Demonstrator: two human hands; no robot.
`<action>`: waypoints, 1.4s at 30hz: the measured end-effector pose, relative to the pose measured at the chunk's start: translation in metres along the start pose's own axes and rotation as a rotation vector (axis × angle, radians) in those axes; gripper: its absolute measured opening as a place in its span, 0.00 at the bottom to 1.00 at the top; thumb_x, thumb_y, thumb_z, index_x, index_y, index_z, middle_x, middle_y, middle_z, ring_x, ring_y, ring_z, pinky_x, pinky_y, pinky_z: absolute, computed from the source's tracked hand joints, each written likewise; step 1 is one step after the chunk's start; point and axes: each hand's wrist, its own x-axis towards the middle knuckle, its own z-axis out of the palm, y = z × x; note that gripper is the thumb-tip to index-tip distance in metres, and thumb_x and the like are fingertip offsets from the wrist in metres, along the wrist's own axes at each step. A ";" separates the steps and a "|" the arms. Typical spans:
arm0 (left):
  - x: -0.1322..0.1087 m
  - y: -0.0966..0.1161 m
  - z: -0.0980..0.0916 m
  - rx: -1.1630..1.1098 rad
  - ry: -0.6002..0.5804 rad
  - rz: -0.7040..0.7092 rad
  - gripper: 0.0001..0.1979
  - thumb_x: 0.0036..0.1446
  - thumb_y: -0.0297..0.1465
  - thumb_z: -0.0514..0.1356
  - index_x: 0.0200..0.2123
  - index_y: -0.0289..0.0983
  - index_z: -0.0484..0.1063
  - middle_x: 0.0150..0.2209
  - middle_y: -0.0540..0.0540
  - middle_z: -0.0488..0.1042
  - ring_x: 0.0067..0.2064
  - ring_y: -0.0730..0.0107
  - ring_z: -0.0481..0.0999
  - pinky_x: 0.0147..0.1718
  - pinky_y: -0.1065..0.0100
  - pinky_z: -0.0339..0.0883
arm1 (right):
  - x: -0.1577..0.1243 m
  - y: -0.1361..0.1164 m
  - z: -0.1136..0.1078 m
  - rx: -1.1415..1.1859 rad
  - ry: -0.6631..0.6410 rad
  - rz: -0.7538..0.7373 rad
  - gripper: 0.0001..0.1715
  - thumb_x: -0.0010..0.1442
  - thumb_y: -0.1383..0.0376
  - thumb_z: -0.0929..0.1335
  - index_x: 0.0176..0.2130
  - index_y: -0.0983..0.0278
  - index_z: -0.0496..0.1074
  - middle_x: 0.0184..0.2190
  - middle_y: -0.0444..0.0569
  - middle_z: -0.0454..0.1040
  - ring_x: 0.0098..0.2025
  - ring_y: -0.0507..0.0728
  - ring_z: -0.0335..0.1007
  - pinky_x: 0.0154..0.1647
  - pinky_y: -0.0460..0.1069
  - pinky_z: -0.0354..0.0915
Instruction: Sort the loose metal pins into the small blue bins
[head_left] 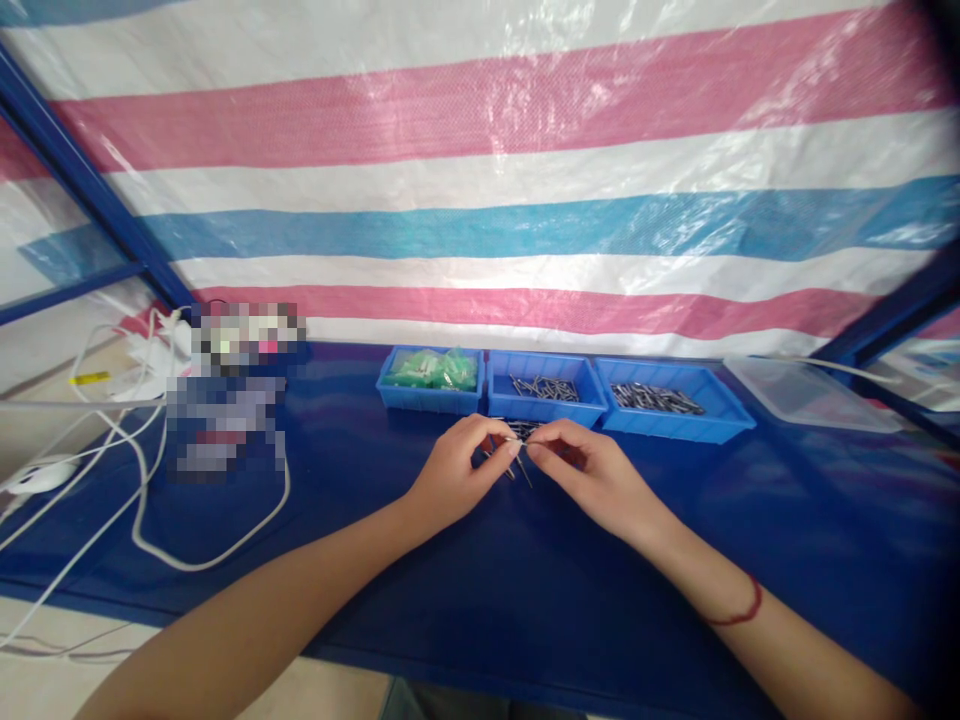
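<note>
We pinch a small thin piece point(517, 441) between left hand point(459, 462) and right hand point(600, 472), thumb and finger closed at either end, probably to steady it, on the near side of the middle blue bin point(544, 408). Its long axis seems to run left to right; which end leads we cannot tell. Loose metal pieces point(524, 428) lie just beyond, likely for easy reach

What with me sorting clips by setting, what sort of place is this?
Probably a work area for small parts: three blue bins, two with thin metal pieces, stand on a blue table, with a striped plastic sheet behind.
</note>
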 end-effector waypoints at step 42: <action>-0.003 -0.012 0.002 0.399 -0.332 0.246 0.11 0.64 0.33 0.53 0.45 0.41 0.73 0.49 0.50 0.74 0.54 0.63 0.67 0.54 0.60 0.55 | 0.005 0.009 -0.019 -0.650 -0.146 -0.215 0.08 0.61 0.68 0.63 0.36 0.63 0.73 0.35 0.49 0.73 0.37 0.57 0.70 0.41 0.53 0.65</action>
